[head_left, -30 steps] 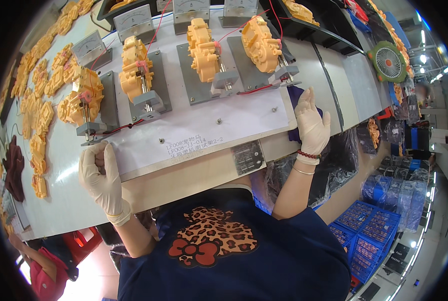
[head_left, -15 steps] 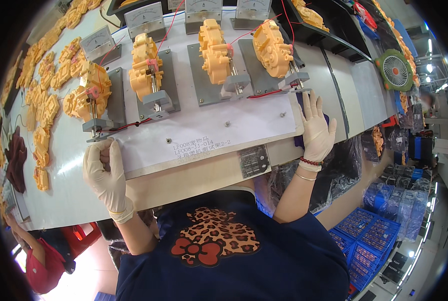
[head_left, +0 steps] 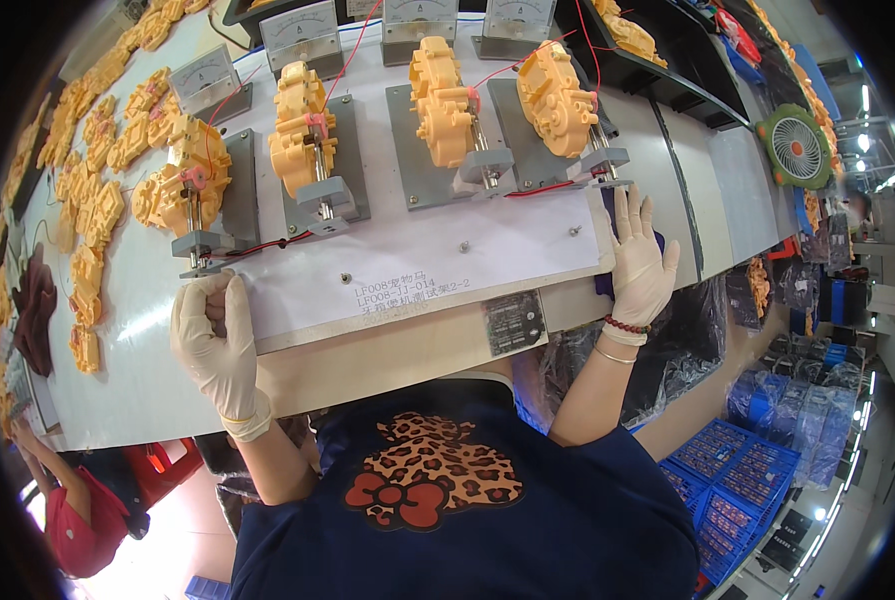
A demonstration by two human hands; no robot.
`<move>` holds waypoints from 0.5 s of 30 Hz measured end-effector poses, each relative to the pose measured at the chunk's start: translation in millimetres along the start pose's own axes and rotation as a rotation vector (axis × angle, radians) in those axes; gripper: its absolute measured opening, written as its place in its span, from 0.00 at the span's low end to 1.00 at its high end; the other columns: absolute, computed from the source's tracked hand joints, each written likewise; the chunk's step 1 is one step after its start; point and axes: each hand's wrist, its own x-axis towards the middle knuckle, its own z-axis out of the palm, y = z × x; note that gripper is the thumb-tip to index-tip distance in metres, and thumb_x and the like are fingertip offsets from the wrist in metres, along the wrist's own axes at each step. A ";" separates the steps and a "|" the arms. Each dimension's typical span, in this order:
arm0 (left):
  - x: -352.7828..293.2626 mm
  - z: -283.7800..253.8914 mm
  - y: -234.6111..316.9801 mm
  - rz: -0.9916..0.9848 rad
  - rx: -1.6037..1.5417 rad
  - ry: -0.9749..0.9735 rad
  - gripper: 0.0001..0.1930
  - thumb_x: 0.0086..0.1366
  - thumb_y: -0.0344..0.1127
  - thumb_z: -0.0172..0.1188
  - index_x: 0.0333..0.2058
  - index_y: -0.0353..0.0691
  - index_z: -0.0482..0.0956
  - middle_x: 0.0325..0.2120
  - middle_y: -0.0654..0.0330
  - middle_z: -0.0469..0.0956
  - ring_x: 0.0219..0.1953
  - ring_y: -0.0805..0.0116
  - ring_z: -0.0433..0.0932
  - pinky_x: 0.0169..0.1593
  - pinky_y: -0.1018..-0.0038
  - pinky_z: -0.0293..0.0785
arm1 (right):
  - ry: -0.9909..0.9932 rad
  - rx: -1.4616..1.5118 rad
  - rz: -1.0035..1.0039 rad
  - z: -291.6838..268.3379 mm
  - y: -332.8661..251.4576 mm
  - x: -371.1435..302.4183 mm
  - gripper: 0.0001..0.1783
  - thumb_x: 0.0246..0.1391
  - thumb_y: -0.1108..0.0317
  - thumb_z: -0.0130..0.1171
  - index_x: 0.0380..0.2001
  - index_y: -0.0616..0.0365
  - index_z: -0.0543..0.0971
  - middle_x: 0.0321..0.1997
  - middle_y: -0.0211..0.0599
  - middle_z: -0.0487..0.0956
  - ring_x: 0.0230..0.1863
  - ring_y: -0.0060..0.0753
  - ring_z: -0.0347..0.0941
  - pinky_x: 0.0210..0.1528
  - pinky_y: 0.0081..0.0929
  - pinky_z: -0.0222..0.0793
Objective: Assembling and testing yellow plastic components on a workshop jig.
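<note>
A white test board (head_left: 407, 265) lies on the workbench, carrying several grey clamp fixtures, each holding a yellow plastic gearbox (head_left: 302, 125). My left hand (head_left: 212, 335), in a white glove, grips the board's left end with fingers curled over its edge. My right hand (head_left: 639, 262), also gloved, lies flat with fingers spread on the board's right end, over a dark blue cloth (head_left: 607, 280). Red and black wires run from the fixtures to analogue meters (head_left: 300, 28) at the back.
Several loose yellow gearboxes (head_left: 92, 210) lie on the bench at the left. A small green fan (head_left: 799, 148) sits at the right. Blue crates (head_left: 742, 480) stand on the floor at the lower right. Another person in red (head_left: 72, 510) is at the lower left.
Both hands stay on the board's ends. The view has shifted slightly, with the board and fixtures sitting a bit lower and more centred than before.
</note>
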 end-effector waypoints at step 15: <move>1.4 -2.1 6.2 0.036 0.023 -0.010 0.03 0.60 0.24 0.65 0.31 0.35 0.80 0.24 0.68 0.71 0.23 0.81 0.65 0.28 0.83 0.62 | -0.226 -0.040 0.028 -11.5 -3.1 -0.6 0.35 0.72 0.44 0.31 0.71 0.56 0.57 0.78 0.47 0.53 0.78 0.51 0.44 0.75 0.62 0.35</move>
